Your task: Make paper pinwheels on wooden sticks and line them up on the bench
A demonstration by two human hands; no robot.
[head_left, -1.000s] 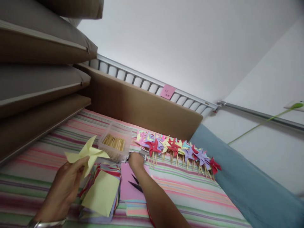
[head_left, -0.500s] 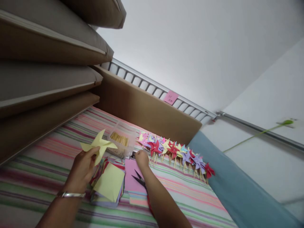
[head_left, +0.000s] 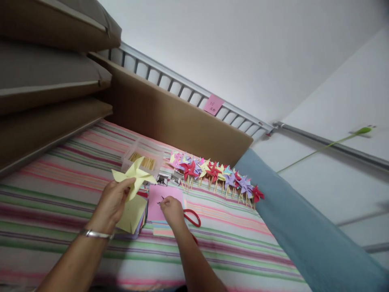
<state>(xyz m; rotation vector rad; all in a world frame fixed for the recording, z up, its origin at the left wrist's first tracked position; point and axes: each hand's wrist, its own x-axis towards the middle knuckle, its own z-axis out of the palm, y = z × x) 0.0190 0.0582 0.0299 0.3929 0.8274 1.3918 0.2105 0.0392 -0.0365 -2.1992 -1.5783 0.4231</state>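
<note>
Pinched between the fingers of my left hand (head_left: pixel 113 205) is a pale yellow paper pinwheel (head_left: pixel 135 177) with folded blades. My right hand (head_left: pixel 172 211) is apart from it, to its right, with thumb and fingertips pressed together. Whatever they hold, if anything, is too small to make out. Beneath that hand lie a pink paper sheet (head_left: pixel 155 202) and scissors with red handles (head_left: pixel 199 219), partly covered by the hand and forearm. Under my left hand is a stack of coloured paper squares (head_left: pixel 132 215), yellow on top. Two small shiny containers (head_left: pixel 175 177) stand beyond the pink sheet.
A clear plastic box (head_left: pixel 158 155) holds thin wooden sticks. Finished pinwheels on sticks (head_left: pixel 214 172) lie in a row along the back right of the striped cloth (head_left: pixel 237 247). A brown board (head_left: pixel 170 117) borders the back, with stacked cushions (head_left: pixel 45 97) at the left.
My right hand has drawn back from beside the small containers to above the pink sheet and scissors, uncovering the containers. The view has shifted; my left hand still holds the yellow pinwheel.
</note>
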